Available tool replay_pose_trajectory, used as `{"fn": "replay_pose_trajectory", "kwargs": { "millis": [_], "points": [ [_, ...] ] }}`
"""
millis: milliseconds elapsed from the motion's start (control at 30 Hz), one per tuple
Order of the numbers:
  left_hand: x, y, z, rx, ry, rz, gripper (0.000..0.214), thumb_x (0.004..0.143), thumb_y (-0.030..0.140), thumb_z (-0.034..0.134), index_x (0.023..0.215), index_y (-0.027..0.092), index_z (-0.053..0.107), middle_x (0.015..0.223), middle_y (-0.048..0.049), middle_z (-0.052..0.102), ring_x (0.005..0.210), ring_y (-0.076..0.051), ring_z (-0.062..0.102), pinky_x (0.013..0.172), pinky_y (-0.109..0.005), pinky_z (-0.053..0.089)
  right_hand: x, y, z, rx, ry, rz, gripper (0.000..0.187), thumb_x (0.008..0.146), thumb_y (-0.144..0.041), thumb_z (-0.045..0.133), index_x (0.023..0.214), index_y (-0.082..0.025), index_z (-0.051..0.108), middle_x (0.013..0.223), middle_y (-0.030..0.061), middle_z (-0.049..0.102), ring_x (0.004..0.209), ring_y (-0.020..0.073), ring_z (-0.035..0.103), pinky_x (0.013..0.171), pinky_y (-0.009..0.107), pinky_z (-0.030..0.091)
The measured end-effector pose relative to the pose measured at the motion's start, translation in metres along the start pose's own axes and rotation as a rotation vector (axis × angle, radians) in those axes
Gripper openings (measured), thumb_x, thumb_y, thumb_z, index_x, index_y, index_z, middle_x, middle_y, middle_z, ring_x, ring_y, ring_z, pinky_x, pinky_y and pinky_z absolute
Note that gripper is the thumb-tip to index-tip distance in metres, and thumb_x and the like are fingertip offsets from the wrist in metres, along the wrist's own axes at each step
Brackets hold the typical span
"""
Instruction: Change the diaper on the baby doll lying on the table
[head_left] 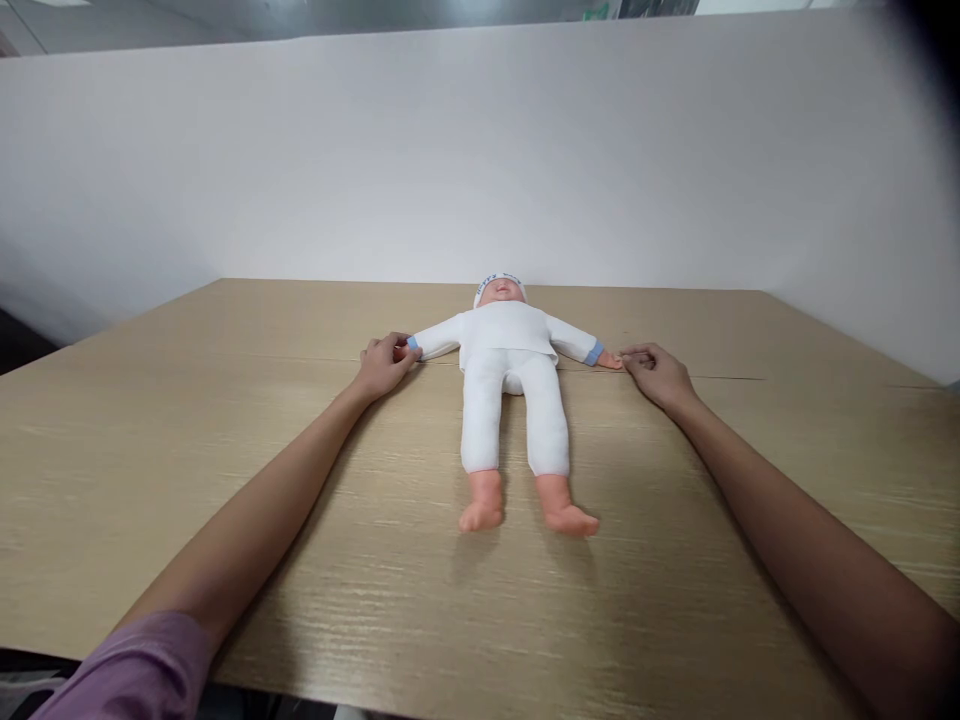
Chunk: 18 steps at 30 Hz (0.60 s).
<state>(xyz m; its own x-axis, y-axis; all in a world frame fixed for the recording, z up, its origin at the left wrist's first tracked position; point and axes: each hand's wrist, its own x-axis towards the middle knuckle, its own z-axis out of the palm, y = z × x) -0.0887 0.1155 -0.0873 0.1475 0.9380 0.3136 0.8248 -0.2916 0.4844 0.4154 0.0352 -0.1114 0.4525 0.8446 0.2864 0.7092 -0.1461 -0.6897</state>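
Observation:
A baby doll [514, 335] lies on its back on the wooden table, its head at the far side and its bare feet toward me. It wears a white top and trousers with blue cuffs, and a white cap with blue lettering. Both its arms are spread out sideways. My left hand [387, 364] is closed around the doll's hand at the left, which is mostly hidden by my fingers. At the right, my right hand [658, 374] pinches the tips of the doll's other hand [610, 360] between thumb and fingers.
The light wooden tabletop [360, 580] has a thin seam running across it at the doll's arms. A white partition [480, 160] rises behind the table and along its right side. The table's near edge shows at the bottom left.

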Motion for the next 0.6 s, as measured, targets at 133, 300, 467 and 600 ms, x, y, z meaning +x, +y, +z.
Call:
{"fn": "replay_pose_trajectory", "kwargs": {
  "millis": [133,300,467,600],
  "points": [
    [-0.0005,0.0005,-0.0008,0.004,-0.003,-0.009,0.055,0.091,0.061,0.051,0.128,0.023,0.067,0.114,-0.0119,0.074,0.123,-0.037,0.055,0.111,-0.053,0.037,0.0001,0.0037,-0.0007,0.067,-0.023,-0.050,0.024,0.084,-0.037,0.067,0.104,-0.026,0.076,0.097,0.0045,0.078,0.087,0.0227,0.069,0.085,0.038,0.054],
    [0.0001,-0.0002,0.0000,-0.003,0.002,-0.009,0.056,0.091,0.062,0.050,0.128,0.023,0.067,0.113,-0.0117,0.074,0.123,-0.037,0.056,0.111,-0.052,0.037,-0.0036,-0.0010,-0.0030,0.093,-0.053,-0.075,0.021,0.084,-0.034,0.067,0.101,-0.027,0.078,0.104,0.0049,0.080,0.088,0.0233,0.069,0.087,0.039,0.055],
    [0.0013,-0.0012,0.0012,0.002,0.003,-0.006,0.058,0.090,0.063,0.050,0.129,0.022,0.066,0.114,-0.0121,0.074,0.121,-0.037,0.057,0.111,-0.054,0.038,-0.0022,0.0010,-0.0035,0.076,-0.040,-0.078,0.019,0.083,-0.034,0.068,0.097,-0.026,0.079,0.105,0.0052,0.081,0.090,0.0243,0.070,0.088,0.040,0.056],
    [0.0008,-0.0003,0.0009,0.007,0.003,-0.003,0.059,0.090,0.063,0.050,0.128,0.022,0.066,0.114,-0.0122,0.074,0.120,-0.037,0.057,0.111,-0.053,0.038,0.0028,0.0067,-0.0014,0.075,-0.056,-0.060,0.018,0.083,-0.036,0.069,0.095,-0.027,0.079,0.105,0.0048,0.081,0.093,0.0248,0.072,0.091,0.041,0.057]
  ]
}}
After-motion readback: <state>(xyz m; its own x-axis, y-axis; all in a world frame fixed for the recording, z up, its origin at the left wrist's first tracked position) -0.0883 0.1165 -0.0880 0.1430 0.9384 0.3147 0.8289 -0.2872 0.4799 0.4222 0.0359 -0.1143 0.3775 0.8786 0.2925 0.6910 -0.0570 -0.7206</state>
